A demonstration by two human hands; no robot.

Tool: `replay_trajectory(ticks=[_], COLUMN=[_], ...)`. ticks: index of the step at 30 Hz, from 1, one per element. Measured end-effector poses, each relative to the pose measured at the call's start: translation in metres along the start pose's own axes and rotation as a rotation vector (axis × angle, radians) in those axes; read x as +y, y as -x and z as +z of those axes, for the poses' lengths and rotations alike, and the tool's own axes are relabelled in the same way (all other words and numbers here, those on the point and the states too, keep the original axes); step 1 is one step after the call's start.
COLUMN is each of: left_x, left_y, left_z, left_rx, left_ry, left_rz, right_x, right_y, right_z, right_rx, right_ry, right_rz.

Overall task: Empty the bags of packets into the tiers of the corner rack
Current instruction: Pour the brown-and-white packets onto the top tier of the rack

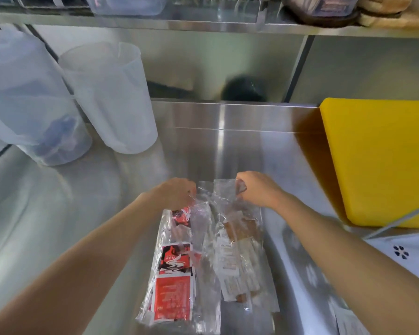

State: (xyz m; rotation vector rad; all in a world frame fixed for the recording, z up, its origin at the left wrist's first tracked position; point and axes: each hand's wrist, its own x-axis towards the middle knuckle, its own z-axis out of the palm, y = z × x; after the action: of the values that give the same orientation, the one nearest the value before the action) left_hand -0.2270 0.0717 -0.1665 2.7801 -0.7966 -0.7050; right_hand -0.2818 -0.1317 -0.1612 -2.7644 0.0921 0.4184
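Steel bench (240, 146): carrying two clear bags.
Left hand (177, 193): fingers pinching the red-packet bag (177, 269) top.
Right hand (258, 189): fingers gripping the brown-packet bag (240, 243) top.

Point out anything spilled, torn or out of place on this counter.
Nothing stands out. The two clear bags, red packets and brown packets, lie intact on the steel counter, with the left hand and right hand gripping their tops. No loose packets show.
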Motion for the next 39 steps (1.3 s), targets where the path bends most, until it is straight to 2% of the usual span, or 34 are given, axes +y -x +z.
replay_trajectory(ticks=[3,6,9,11,13,15,17,20,23,27,30,34,39], left_x=[0.009,0.023,0.044,0.06,0.072,0.083,0.092,0.104,0.113,0.121,0.112,0.092,0.084], left_y=[0.007,0.02,0.039,0.052,0.065,0.075,0.084,0.092,0.097,0.108,0.111,0.106,0.091], left_z=[-0.002,-0.004,-0.002,0.003,0.013,0.027,0.043,0.067,0.085,0.082,0.081,0.078,0.07], left_rx=[0.16,0.309,0.47,0.624,0.695,0.717,0.67,0.534,0.457,0.404,0.425,0.424,0.199], left_ry=[0.118,0.043,0.045,0.158,0.162,0.036,-0.015,-0.02,-0.188,-0.414,-0.482,-0.353,-0.355], left_rz=[0.018,0.044,0.112,0.146,0.173,0.309,0.481,0.67,0.712,0.422,0.18,-0.069,-0.315], right_x=[0.002,-0.001,-0.008,-0.012,-0.013,-0.01,-0.005,0.008,0.023,0.038,0.044,0.052,0.054], right_y=[0.007,0.022,0.045,0.063,0.081,0.099,0.114,0.128,0.137,0.146,0.151,0.155,0.159], right_z=[0.0,-0.007,-0.016,-0.021,-0.022,-0.018,-0.011,0.001,0.012,0.022,0.024,0.025,0.024], right_rx=[0.028,0.206,0.326,0.321,0.235,0.13,0.1,0.153,0.231,0.274,0.298,0.329,0.293], right_ry=[-0.033,-0.076,-0.259,-0.382,-0.418,-0.393,-0.353,-0.299,-0.334,-0.326,-0.324,-0.34,-0.423], right_rz=[-0.031,-0.046,0.01,0.074,0.119,0.152,0.211,0.3,0.351,0.373,0.376,0.399,0.434])
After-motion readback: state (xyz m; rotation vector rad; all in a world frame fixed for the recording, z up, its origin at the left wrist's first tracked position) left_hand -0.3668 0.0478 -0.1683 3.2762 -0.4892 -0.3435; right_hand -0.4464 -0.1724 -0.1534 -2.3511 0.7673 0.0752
